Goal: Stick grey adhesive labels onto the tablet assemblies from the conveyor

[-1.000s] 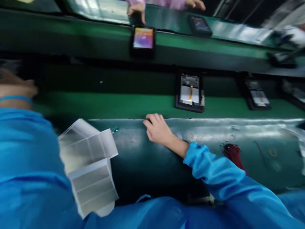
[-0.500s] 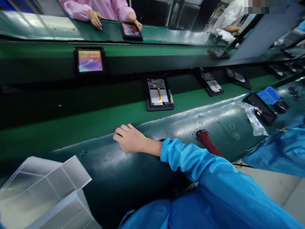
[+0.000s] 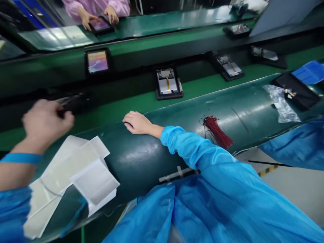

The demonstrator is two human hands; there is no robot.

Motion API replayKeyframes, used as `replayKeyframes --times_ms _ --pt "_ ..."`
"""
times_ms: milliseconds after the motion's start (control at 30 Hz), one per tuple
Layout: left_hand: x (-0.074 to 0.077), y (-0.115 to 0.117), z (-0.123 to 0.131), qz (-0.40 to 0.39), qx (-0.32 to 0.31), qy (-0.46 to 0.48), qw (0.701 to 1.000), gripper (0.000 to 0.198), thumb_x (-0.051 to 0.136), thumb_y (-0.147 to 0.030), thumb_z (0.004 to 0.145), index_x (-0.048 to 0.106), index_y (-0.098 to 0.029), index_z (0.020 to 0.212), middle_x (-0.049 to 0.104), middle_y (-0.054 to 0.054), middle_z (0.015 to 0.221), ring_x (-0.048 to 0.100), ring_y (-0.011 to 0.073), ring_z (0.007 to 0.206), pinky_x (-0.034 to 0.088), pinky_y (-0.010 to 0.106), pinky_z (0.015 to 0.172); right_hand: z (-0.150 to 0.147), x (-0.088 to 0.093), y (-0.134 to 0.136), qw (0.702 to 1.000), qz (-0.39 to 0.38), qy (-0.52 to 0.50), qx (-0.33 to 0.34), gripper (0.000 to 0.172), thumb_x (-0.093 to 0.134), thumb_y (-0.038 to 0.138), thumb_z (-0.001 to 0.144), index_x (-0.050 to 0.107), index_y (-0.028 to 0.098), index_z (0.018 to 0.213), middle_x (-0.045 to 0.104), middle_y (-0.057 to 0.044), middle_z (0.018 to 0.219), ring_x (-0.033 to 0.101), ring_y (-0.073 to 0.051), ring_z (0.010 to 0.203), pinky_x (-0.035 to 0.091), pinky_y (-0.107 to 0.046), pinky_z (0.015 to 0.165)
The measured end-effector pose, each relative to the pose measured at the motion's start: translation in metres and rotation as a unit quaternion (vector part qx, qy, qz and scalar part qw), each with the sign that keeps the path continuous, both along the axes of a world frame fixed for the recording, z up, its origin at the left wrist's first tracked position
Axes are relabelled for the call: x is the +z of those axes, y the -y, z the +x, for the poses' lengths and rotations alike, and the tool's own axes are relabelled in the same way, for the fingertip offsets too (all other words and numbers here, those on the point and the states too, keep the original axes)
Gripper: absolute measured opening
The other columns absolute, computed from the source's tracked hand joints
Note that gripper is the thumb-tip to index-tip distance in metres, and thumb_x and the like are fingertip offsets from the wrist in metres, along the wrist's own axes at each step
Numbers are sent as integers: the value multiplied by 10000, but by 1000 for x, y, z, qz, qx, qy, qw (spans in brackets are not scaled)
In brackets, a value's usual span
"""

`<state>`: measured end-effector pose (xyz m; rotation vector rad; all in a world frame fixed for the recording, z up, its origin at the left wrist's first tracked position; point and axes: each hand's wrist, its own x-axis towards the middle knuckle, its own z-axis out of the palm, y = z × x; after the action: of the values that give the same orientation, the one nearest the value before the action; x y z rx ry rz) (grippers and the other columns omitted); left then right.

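My left hand (image 3: 48, 121), blurred by motion, reaches over the green belt at the left. Its thumb and fingers close on the near end of a dark tablet-like device (image 3: 78, 102), whose details are smeared. My right hand (image 3: 138, 122) rests on the bench edge beside the belt, its fingers loosely curled and nothing visible in them. Beyond that hand, an opened tablet (image 3: 167, 82) lies on the belt, showing its silver battery and an orange ribbon cable. White label sheets (image 3: 95, 182) lie folded on the bench below my left hand.
Red wires (image 3: 218, 131) lie bundled to the right, near a plastic bag (image 3: 282, 103) and a black tray (image 3: 297, 91). More opened tablets (image 3: 230, 67) sit along the belt. A lit tablet (image 3: 98, 61) stands farther back. Across, a pink-sleeved person's hands (image 3: 87, 18) hold another tablet.
My left hand has come into view at the left, on a dark device. The view has shifted. My right hand stays at the bench edge; the person opposite now has both hands on their tablet.
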<state>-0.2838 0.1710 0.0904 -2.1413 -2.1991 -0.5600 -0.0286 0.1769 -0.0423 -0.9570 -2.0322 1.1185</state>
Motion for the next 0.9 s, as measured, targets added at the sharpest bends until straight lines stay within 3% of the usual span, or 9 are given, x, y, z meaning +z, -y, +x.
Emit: replayKeyframes --times_ms 133,200,300,367,467,600,667,767,900 --pt "-19 46 70 -11 -108 -168 980 249 558 -372 919 623 -159 1030 656 129 1138 643 289 1041 523 342 766 -22 22 20 904 -253 -310 -152 697 485 700 1012 379 204 1491 657 -150 1445 676 -249 1286 559 -475 1103" --pt "-26 73 123 -2 -174 -180 968 222 522 -348 977 626 -158 1022 667 136 1096 656 277 1026 478 324 717 -19 32 31 881 -247 -335 -226 727 385 747 1022 297 219 1514 624 -146 1480 673 -236 1301 558 -472 1118" --pt "-26 113 181 8 -223 -139 965 226 501 -333 1027 642 -159 1056 683 141 1098 673 291 1047 462 347 703 26 41 46 858 -216 -345 -314 604 489 722 997 441 238 1355 651 -109 1396 648 -245 1329 484 -476 1211" --pt "-20 138 192 7 -246 -91 965 296 496 -393 1062 641 -171 1193 696 118 1104 683 283 1031 470 351 711 79 43 51 864 -195 -361 -293 539 566 721 956 522 245 1206 704 -66 1265 691 -242 1238 526 -467 1162" --pt "-13 172 176 6 -238 0 971 380 534 -447 1045 600 -194 1321 696 78 1026 676 241 877 490 348 731 166 46 49 897 -242 -333 -159 536 759 666 845 605 239 1130 771 -20 1105 748 -211 1037 603 -393 1020" --pt "-37 185 150 -51 -124 61 989 344 559 -386 972 620 -204 1257 681 95 1107 643 212 792 494 351 737 213 45 38 909 -397 -125 1 409 871 513 798 733 175 982 803 -46 901 727 -194 752 614 -341 767" --pt "-63 177 150 -121 -89 69 986 341 540 -372 954 624 -199 1235 677 120 1188 667 238 882 508 364 785 201 48 28 939 -342 -15 34 263 795 417 892 749 158 878 791 -46 855 700 -177 734 585 -330 775" --pt "-99 167 162 -214 -54 94 971 325 508 -381 965 622 -201 1211 712 113 1130 683 263 945 516 377 836 186 65 10 988 -95 120 -21 134 686 238 952 729 163 849 760 -24 891 694 -169 915 542 -316 922" --pt "-116 175 172 -220 -12 122 968 396 599 -416 926 575 -213 1265 707 55 941 672 253 830 506 389 798 236 90 24 961 92 169 -197 163 571 370 1045 689 266 1086 738 -43 1175 624 -223 1146 517 -396 1057"
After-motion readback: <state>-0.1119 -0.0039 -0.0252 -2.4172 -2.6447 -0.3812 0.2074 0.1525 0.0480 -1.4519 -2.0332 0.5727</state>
